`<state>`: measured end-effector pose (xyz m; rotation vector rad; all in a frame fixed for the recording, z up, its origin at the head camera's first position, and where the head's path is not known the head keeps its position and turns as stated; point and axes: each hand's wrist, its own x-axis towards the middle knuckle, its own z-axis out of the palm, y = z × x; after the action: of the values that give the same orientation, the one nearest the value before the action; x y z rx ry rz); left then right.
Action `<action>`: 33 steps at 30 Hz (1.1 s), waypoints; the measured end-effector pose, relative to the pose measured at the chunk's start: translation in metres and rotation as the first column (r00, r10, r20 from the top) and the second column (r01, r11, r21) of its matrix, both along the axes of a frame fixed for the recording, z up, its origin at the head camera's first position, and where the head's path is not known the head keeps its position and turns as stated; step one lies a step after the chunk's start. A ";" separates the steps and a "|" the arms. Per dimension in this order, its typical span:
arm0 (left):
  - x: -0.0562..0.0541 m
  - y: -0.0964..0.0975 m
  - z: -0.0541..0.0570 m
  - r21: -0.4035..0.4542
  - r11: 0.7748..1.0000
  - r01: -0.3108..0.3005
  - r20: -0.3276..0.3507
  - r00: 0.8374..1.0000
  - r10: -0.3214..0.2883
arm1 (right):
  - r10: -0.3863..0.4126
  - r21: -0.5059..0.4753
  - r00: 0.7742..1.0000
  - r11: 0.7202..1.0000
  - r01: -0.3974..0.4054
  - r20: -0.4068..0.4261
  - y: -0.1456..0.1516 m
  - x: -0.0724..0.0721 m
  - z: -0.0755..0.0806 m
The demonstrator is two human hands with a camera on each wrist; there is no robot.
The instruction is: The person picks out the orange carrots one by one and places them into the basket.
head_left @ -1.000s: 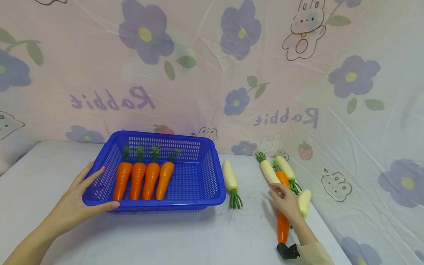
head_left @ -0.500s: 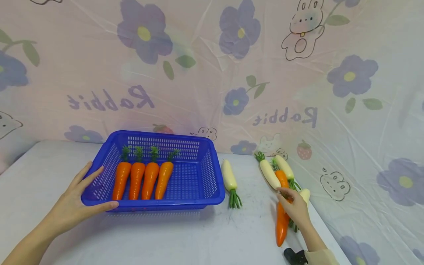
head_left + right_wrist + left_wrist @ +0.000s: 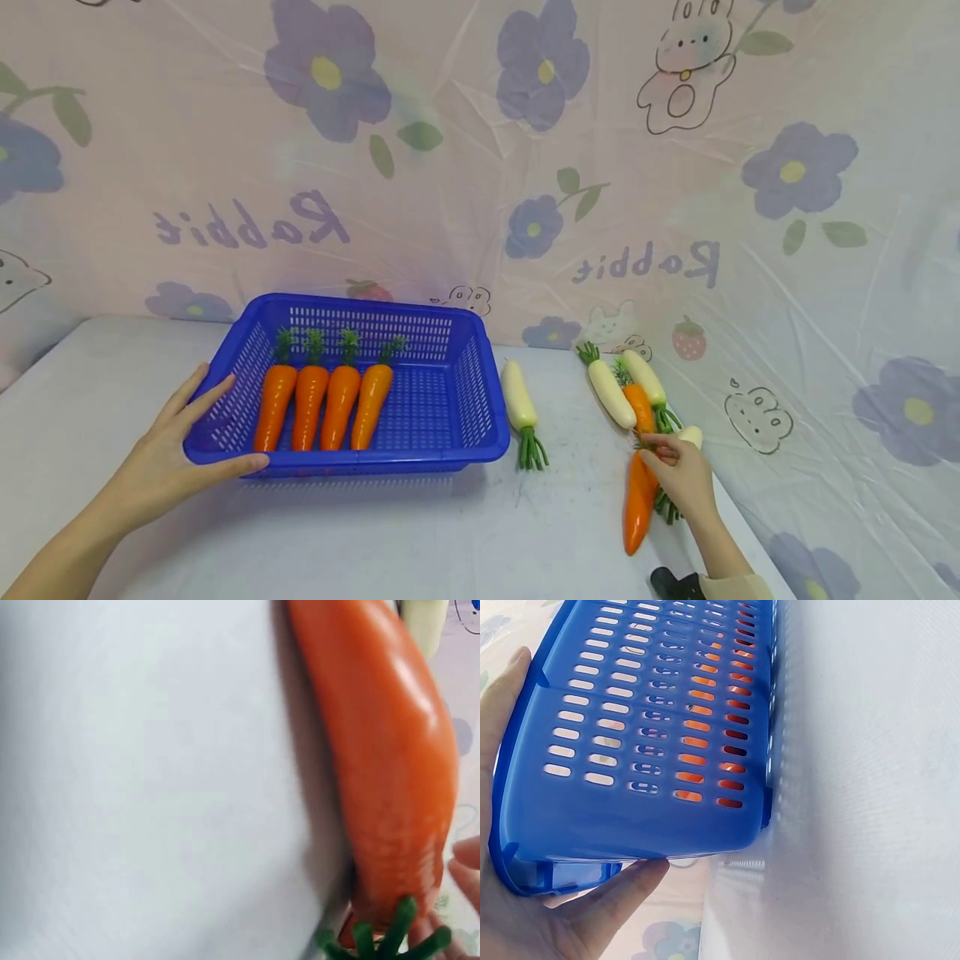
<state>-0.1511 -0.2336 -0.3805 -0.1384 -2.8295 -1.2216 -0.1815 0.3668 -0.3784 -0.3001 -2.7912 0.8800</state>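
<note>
My left hand [image 3: 161, 454] rests at the front left corner of the blue plastic basket [image 3: 390, 459], its straight fingers spread along the side rim and its thumb along the front one. Several orange carrots [image 3: 341, 408] with green tops lie side by side in the basket's left part. At the table's right, my right hand [image 3: 686, 479] pinches the leafy top of a carrot [image 3: 637, 508] lying with its tip towards me. The right wrist view shows this carrot [image 3: 390, 750] close up, with fingers [image 3: 466, 877] partly in frame. Another carrot [image 3: 639, 406] lies just behind it.
A white radish [image 3: 519, 396] lies right of the basket. Several more radishes, including one at the back [image 3: 611, 393], surround the carrots near the table's right edge. A black object [image 3: 678, 583] shows by the right wrist. A printed curtain [image 3: 450, 167] hangs behind the table.
My right hand has moved towards me and to the right, down to the nearer carrot's top. That carrot is less covered now. The left hand and basket have stayed put.
</note>
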 end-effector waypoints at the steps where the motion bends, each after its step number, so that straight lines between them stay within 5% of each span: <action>1: 0.000 0.000 0.000 0.000 1.000 -0.001 0.000 1.000 0.001 | 0.015 0.012 1.000 1.000 -0.015 0.012 0.000 0.000 0.000; 11: 0.000 -0.001 0.000 0.006 1.000 0.003 -0.009 1.000 -0.003 | 0.202 0.136 0.967 0.965 -0.224 0.157 -0.006 0.001 -0.004; 17: 0.000 -0.001 0.000 0.007 1.000 0.004 -0.004 1.000 -0.004 | 0.335 0.148 0.909 0.914 -0.377 0.248 -0.011 0.003 -0.002; 22: 0.000 -0.001 0.000 0.019 1.000 0.011 -0.009 1.000 -0.011 | 0.382 0.110 0.873 0.896 -0.430 0.303 -0.016 0.005 -0.002; 33: 0.000 -0.001 0.000 0.024 1.000 0.012 -0.004 1.000 -0.012 | 0.430 0.110 0.882 0.884 -0.454 0.192 -0.023 0.002 -0.002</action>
<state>-0.1510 -0.2346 -0.3807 -0.1564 -2.8131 -1.2558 -0.1791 0.3440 -0.3805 0.3256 -3.1195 0.7433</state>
